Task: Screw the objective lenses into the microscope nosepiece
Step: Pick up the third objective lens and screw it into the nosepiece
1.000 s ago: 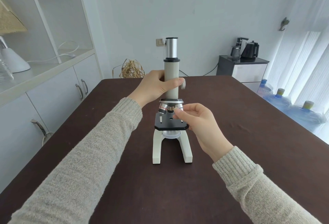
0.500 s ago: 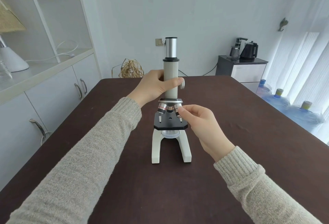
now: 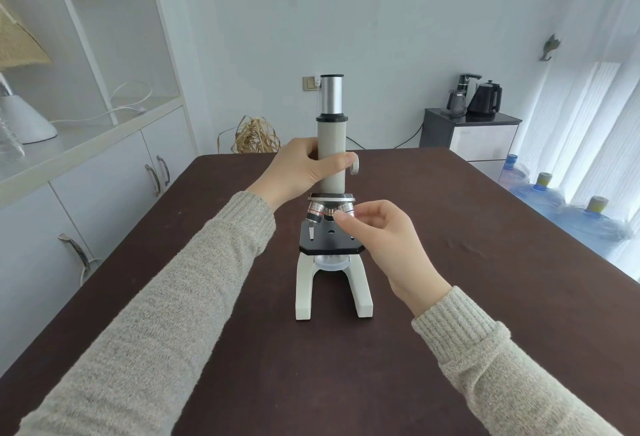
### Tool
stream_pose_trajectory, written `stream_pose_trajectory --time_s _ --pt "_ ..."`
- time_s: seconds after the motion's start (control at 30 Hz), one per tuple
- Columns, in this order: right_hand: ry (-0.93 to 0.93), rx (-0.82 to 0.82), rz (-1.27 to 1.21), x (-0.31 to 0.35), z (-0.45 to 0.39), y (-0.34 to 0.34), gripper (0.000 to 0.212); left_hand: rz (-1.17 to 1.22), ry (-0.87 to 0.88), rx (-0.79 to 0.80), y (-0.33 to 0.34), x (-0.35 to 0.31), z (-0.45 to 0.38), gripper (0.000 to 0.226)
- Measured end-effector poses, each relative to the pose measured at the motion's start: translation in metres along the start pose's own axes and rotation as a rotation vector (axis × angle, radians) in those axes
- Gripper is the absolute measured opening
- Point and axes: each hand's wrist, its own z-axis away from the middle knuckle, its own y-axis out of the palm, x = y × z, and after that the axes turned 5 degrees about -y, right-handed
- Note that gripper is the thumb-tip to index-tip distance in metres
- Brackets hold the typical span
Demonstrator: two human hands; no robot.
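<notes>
Right hand [image 3: 388, 234] rolled slightly on the right objective lens [image 3: 347, 209], apparently pinching to thread it into the nosepiece [image 3: 331, 198]; left hand [image 3: 304, 172] clasps tube [image 3: 331, 155], steadying.

A white upright microscope with a grey body tube [image 3: 331, 155] stands on its forked base. Its black-rimmed round nosepiece [image 3: 331, 198] carries short chrome objective lenses [image 3: 316, 211] angled down over the black octagonal stage [image 3: 330, 242].
</notes>
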Motion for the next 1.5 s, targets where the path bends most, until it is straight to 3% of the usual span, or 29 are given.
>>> stream_pose_trajectory --time_s 0.33,0.47,0.63,0.8,0.97,1.27,1.5 --pt "-0.019 -0.022 0.029 -0.003 -0.003 0.002 0.024 -0.001 -0.007 -0.015 0.001 0.001 -0.001 0.028" --pt "-0.032 -0.015 0.046 -0.003 -0.003 0.002 0.020 -0.009 -0.005 0.000 0.000 0.000 0.000 0.015" --pt "-0.033 0.001 0.055 -0.002 -0.003 0.001 0.019 -0.012 0.010 0.002 0.000 0.001 -0.001 0.014" --pt "-0.059 0.017 0.094 0.000 -0.005 0.000 0.019 -0.004 0.008 -0.007 0.001 0.002 -0.002 0.035" --pt "-0.104 0.074 0.207 0.002 -0.010 -0.005 0.017 -0.007 0.001 -0.004 0.000 0.001 -0.001 0.018" --pt "-0.083 0.106 0.129 0.001 -0.012 -0.006 0.015 -0.005 0.003 0.006 0.000 0.000 0.000 0.016" --pt "-0.106 0.057 0.201 0.001 -0.010 -0.003 0.018 -0.001 -0.001 -0.006 0.001 0.001 -0.001 0.018"
